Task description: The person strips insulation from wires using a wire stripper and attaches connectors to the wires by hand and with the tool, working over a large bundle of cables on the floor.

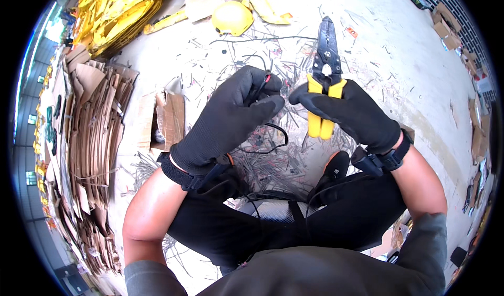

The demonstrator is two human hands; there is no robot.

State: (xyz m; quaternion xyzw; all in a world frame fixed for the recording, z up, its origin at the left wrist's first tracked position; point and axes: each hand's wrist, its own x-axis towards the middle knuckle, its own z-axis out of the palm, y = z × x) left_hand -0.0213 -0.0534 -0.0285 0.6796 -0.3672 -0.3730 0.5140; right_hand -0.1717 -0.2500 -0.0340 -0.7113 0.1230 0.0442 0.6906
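Both my hands wear black gloves and hover over a floor strewn with cable scraps. Pinched in my left hand [239, 99] is a black cable [270, 148], with a bit of red showing near the fingertips; a length of it loops out below the hand. My right hand [352, 109] is wrapped round the yellow handles of a wire stripper [326, 49]. Its dark jaws point up and away from me, apart from the cable. The far ends of the cable are partly hidden by my left glove.
Grey cable scraps [270, 172] litter the floor between my feet. An opened cardboard box [169, 118] stands at the left, beside a tall stack of flattened cardboard [100, 133]. Yellow panels [115, 17] are heaped far left, near a round yellow piece [232, 18]. Boxes [446, 30] line the right wall.
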